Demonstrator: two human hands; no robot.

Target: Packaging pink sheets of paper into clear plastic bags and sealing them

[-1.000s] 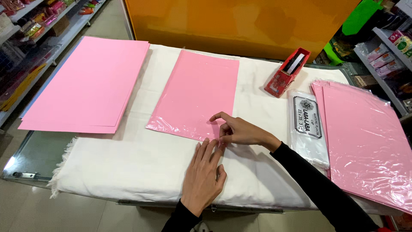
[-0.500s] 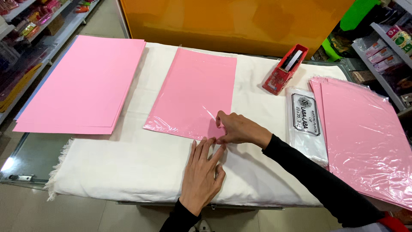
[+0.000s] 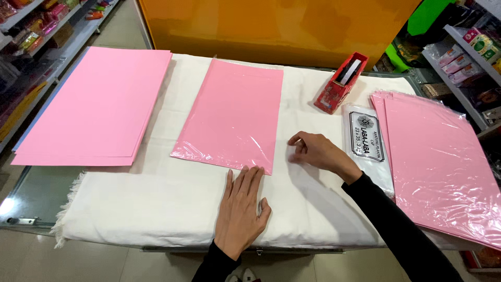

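Wrapped pink sheet (image 3: 232, 115): left hand (image 3: 241, 211) flat, fingertips touching edge; right hand (image 3: 317, 151) fingers loosely curled, empty.

The stack of wrapped pink sheets (image 3: 443, 167) at the table's right edge ran out of the picture at the right and bottom. The right hand (image 3: 318, 151) curled its fingers (image 3: 298, 140) under, so whether they pinched anything could not be told. The clear bag pack (image 3: 368, 141) lay partly under that stack, and the shelf goods (image 3: 31, 31) beyond the table's left edge were too blurred to identify.
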